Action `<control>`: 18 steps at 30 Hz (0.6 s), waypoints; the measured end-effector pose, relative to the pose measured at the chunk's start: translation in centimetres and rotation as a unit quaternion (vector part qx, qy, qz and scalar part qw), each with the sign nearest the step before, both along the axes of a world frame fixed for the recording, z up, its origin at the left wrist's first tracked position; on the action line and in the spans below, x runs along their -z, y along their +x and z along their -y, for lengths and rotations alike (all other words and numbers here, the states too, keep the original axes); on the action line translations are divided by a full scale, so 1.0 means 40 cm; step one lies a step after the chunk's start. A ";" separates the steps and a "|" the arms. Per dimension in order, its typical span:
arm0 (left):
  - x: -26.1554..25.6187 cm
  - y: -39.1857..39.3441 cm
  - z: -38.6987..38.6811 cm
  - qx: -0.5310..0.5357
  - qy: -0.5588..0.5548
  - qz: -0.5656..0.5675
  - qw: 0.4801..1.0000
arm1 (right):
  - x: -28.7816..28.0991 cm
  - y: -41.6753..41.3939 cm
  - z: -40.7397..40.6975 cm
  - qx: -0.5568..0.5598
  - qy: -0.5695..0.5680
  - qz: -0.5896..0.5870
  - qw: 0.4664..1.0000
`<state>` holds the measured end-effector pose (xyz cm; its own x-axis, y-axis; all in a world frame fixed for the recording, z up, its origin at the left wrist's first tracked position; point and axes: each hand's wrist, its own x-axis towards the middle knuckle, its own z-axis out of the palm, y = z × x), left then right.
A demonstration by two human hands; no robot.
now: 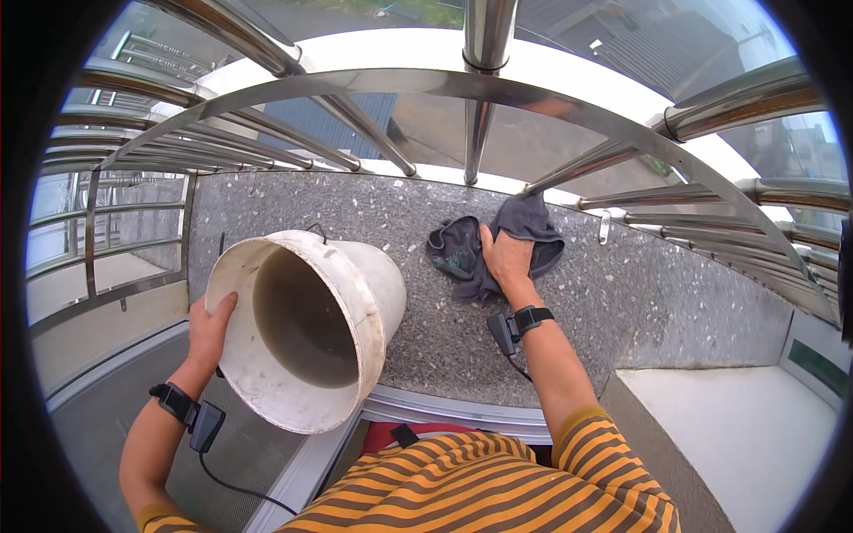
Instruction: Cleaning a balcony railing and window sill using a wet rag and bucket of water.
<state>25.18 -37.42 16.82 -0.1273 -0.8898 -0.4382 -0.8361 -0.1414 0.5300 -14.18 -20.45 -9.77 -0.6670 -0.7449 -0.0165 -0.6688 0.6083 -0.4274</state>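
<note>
My left hand (212,326) grips the rim of a white plastic bucket (393,280), its thumb over the edge. The bucket leans toward me over the speckled grey stone ledge (426,353), and murky brown water (303,320) lies inside it. On the ledge to the right, my right hand (510,260) presses down on a crumpled dark grey cloth (456,246) with a teal print. Part of the cloth bunches up beyond the fingers, whose tips are hidden in its folds. A thin wire handle (318,232) shows at the bucket's far rim.
Stainless steel railing bars (473,133) and a curved flat steel band (400,81) enclose the ledge's far side. A sliding window frame (453,406) runs along the near edge, with a mesh screen (266,460) at left. At right stands a white block (726,406).
</note>
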 end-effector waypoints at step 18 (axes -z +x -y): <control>-0.003 -0.006 -0.001 -0.008 0.001 0.010 1.000 | -0.063 0.032 0.016 -0.373 -0.060 0.072 0.923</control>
